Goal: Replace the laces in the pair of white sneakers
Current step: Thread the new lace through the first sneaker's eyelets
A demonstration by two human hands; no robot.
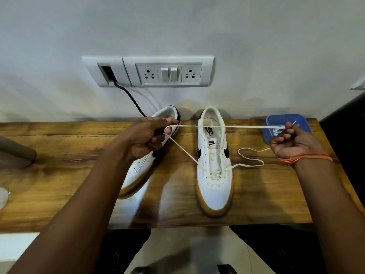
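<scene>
a wooden table (59,147) stands against a pale wall, and on it sit two white sneakers with gum-coloured soles and black swooshes. the right sneaker (214,186) stands upright near the middle of the table, toe toward the person, with a cream lace (209,126) threaded only through its lowest eyelets, where it crosses once above the toe. from the left eyelet the lace runs up and left to the left hand (147,138), whose fingers are curled around it with the thumb and forefinger pinching it; from there it stretches taut and level across the open mouth of the shoe to the right hand (292,142), which pinches the lace near its tip between thumb and fingers. the other part of the lace leaves the right eyelet, lies slack on the wood in a loose loop beside the shoe, and leads up toward the right hand. an orange thread band circles the right wrist. the left sneaker (142,171) lies tilted on its side just left of the first, partly hidden under the left forearm, and shows no lace. a blue plastic container (284,118) sits at the far right of the table behind the right hand, holding something white. on the wall above are a switch and socket panel (167,73) and a black cable (130,97) that drops behind the left sneaker
</scene>
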